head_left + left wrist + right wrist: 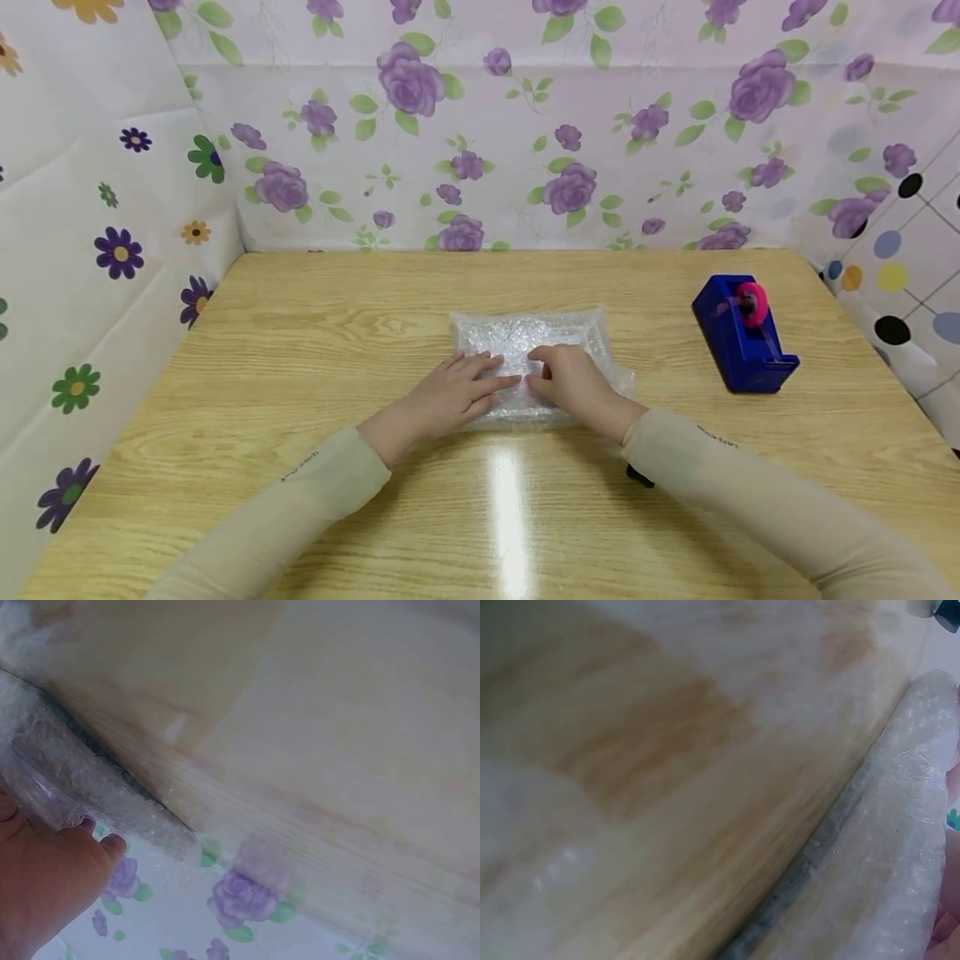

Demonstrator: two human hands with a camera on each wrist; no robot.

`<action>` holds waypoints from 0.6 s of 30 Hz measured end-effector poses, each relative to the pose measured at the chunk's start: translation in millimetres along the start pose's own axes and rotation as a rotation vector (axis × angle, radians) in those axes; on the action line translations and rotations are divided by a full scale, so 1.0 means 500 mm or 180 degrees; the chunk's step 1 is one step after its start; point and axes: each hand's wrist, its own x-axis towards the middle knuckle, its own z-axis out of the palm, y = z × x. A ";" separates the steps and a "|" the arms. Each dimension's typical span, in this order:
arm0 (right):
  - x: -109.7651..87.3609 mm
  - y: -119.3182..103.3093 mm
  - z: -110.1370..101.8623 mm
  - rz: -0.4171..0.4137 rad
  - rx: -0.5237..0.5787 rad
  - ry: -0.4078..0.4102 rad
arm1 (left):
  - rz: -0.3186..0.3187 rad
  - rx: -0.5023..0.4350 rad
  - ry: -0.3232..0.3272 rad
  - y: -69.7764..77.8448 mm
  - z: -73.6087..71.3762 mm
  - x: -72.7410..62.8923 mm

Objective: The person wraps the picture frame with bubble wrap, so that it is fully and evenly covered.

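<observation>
A flat packet in clear bubble wrap (577, 333) lies on the wooden table. My left hand (457, 392) rests on its left part with fingers spread and fairly straight. My right hand (573, 383) touches the top from the right, fingers bent, thumb and index fingertip apart; whether it pinches the film is hidden. The two hands almost meet at the middle. In the left wrist view the wrap (90, 787) shows a dark lower edge beside the left hand (52, 877). In the right wrist view the wrap (885, 817) stands before partly seen fingers (949, 900).
A blue tape dispenser (738, 342) with a pink-cored roll (752, 304) stands to the right on the table (337, 300). Flower-patterned sheeting (480, 125) rises behind and at the left. A small black item (640, 476) shows under the right wrist.
</observation>
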 end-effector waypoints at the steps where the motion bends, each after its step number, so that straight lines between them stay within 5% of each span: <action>1: 0.001 0.000 0.000 0.0003 -0.0009 0.0001 | 0.0018 0.0012 0.0008 0.000 -0.001 -0.001; 18: 0.012 -0.006 -0.006 -0.0002 -0.0253 0.0054 | -0.0003 -0.0032 0.0021 -0.005 0.003 0.000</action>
